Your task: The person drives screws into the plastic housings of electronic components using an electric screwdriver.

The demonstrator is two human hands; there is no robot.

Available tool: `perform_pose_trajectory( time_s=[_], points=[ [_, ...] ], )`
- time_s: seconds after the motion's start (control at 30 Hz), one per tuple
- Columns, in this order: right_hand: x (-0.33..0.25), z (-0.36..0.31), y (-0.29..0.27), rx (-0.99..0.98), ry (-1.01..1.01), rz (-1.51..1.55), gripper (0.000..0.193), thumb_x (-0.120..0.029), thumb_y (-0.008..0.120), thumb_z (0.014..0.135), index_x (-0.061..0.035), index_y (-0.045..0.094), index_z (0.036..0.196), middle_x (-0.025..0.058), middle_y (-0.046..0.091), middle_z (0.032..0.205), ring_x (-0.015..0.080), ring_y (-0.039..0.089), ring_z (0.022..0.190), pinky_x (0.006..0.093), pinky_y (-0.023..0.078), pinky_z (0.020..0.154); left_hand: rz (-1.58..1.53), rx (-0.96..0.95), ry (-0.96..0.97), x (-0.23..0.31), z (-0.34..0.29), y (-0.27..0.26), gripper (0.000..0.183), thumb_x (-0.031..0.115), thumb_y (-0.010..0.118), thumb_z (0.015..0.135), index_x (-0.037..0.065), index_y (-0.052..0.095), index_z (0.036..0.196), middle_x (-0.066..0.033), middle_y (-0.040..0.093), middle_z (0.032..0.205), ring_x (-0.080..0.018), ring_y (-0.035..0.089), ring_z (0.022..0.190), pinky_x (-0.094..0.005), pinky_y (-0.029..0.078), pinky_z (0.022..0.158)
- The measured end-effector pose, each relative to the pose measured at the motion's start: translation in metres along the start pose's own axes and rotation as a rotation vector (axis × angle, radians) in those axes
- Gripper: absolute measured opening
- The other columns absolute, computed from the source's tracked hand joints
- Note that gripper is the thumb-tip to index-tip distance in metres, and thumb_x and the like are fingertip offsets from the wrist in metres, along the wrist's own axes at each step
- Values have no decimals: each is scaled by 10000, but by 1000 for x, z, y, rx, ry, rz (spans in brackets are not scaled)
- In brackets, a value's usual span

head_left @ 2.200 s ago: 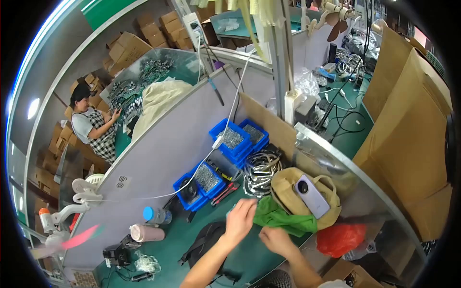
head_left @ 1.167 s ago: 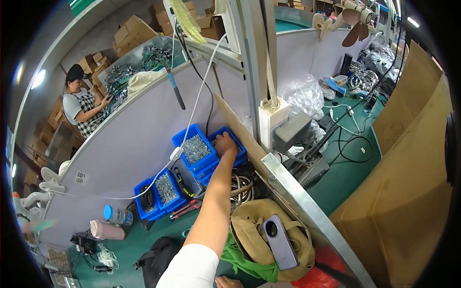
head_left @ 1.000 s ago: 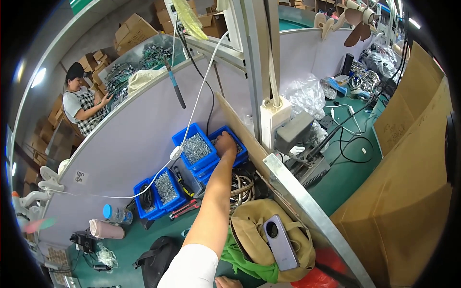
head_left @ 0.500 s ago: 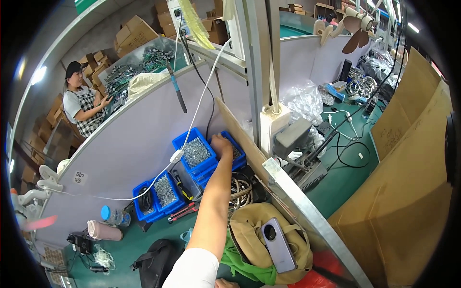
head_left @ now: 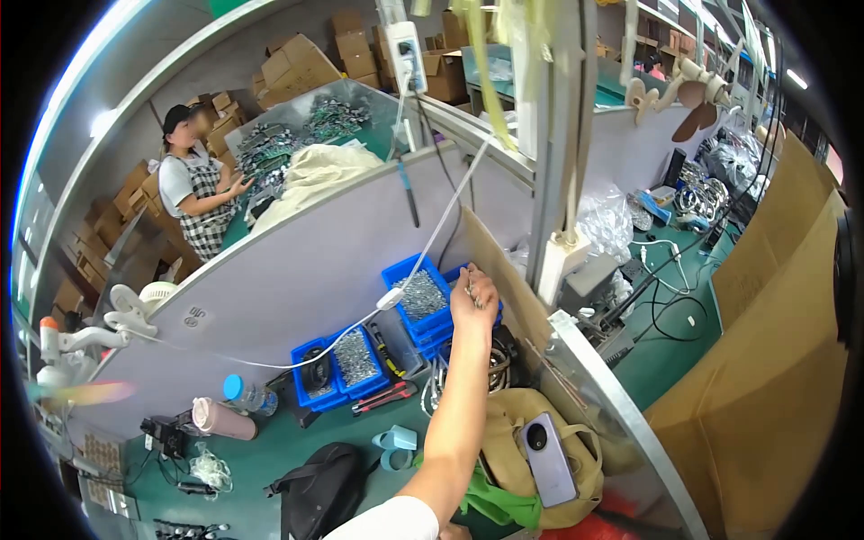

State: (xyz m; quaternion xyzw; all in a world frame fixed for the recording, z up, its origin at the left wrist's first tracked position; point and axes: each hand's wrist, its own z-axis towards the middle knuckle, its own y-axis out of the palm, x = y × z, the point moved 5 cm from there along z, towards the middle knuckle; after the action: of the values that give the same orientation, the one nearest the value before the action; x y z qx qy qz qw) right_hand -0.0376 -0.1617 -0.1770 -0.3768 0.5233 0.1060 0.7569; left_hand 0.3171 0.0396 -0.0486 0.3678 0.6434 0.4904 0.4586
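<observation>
My left hand (head_left: 474, 297) is raised, palm up, just above the rear right blue bin (head_left: 490, 317). Its fingers curl around a small handful of silvery screws (head_left: 473, 290). Beside it, another blue bin (head_left: 421, 295) is filled with similar small metal pieces. Lower left, a blue bin (head_left: 356, 354) also holds silvery pieces, and its neighbour (head_left: 315, 369) has a black coil lying in it. Of my right hand (head_left: 455, 533), only a sliver shows at the bottom edge, with its fingers hidden.
A tan bag (head_left: 504, 423) with a phone (head_left: 549, 459) on top lies right of my forearm. A black bag (head_left: 328, 486), a pink tumbler (head_left: 223, 419) and a bottle (head_left: 250, 394) stand left. A white cable (head_left: 450, 225) crosses the bins. Behind the partition stands a person (head_left: 193, 184).
My left hand has come up out of the rear right bin and turned palm up with screws in it. The view has shifted, and the person beyond the partition has moved their hands.
</observation>
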Motion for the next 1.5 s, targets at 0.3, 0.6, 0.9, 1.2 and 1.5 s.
perform_pose_trajectory(
  time_s=[0.3,0.6,0.9,1.2,1.5],
  points=[
    [-118,73,-68,283,177,718,80,-56,455,835,2,472,887,26,479,624,65,435,526,186,360,466,-60,-204,-67,34,-262,103,175,165,387,892,9,462,861,-43,398,647,-86,327,423,-199,246,323],
    [-311,69,63,-273,-341,682,208,-27,627,729,16,505,891,52,492,780,79,491,594,178,399,497,104,-26,454,173,-500,106,159,169,445,858,30,462,782,-63,471,708,-82,331,414,-195,293,336],
    [-446,-103,240,-748,-690,324,178,-36,672,681,-5,575,827,72,577,718,102,553,576,208,440,478,139,215,1166,276,-797,52,120,164,489,845,47,511,835,-88,548,784,-105,471,573,-211,412,473],
    [-514,-215,354,-1116,-600,375,129,-20,585,762,-5,570,890,70,619,757,95,578,534,206,455,473,-153,199,1441,329,-975,23,158,146,529,836,20,496,925,-60,498,759,-97,431,558,-179,358,433],
    [-419,-51,543,-943,-566,-383,301,-133,591,715,-55,513,995,146,572,887,293,572,801,389,462,706,-223,145,1481,376,-1060,22,143,172,503,863,30,515,860,-57,496,708,-56,368,487,-141,279,336]
  ],
)
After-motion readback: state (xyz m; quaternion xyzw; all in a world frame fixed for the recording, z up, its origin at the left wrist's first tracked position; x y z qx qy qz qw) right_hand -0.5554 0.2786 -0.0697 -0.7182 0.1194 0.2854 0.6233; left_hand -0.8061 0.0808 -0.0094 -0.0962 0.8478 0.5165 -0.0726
